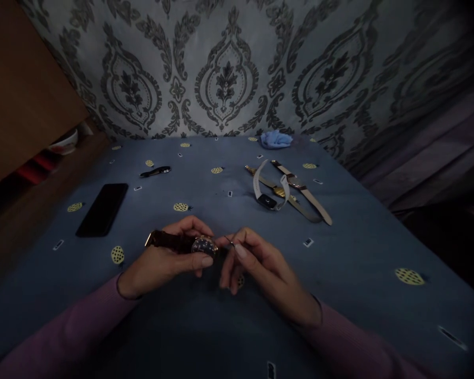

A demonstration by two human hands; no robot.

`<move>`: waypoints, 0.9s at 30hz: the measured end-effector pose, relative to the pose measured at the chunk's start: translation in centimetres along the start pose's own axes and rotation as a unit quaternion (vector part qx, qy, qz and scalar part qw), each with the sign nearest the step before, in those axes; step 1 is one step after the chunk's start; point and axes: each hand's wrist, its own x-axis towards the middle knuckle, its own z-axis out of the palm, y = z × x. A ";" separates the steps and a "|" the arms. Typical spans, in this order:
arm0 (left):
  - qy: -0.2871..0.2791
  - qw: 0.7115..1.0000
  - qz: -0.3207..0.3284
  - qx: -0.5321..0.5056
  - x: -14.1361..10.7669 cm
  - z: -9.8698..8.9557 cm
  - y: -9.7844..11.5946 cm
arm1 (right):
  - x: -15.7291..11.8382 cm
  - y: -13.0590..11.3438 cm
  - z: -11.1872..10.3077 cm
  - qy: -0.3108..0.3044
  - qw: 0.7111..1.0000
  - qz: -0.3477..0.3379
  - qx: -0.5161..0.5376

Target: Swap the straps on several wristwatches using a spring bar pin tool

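Observation:
My left hand [152,271] is closed around a wristwatch [204,246] with a round dark dial, thumb along the lower edge of its case. Its dark brown strap lies across the fingers, ending in a gold-coloured buckle at the left. Just right of the dial, my right hand [266,268] pinches a thin, small piece between thumb and forefinger. What that piece is, and whether it touches the watch, I cannot tell in the dim light. Both hands are low over the front middle of the table.
Beyond my right hand lie a white-strapped smartwatch [267,200], a gold-coloured watch [279,191] and a pale-strapped watch [296,182], partly overlapping. A black phone [102,210] and a slim black object [155,171] are at left. A blue cloth [275,139] sits by the wall.

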 end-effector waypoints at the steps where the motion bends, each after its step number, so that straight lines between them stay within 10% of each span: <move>1: 0.004 1.000 0.004 -0.002 -0.1 0.0 0.1 | 0.0 0.0 0.1 -0.001 1.000 -0.008 0.001; 27: 0.028 0.998 0.053 -0.025 -0.3 0.5 0.5 | -0.2 -1.5 0.3 0.062 0.992 -0.020 -0.107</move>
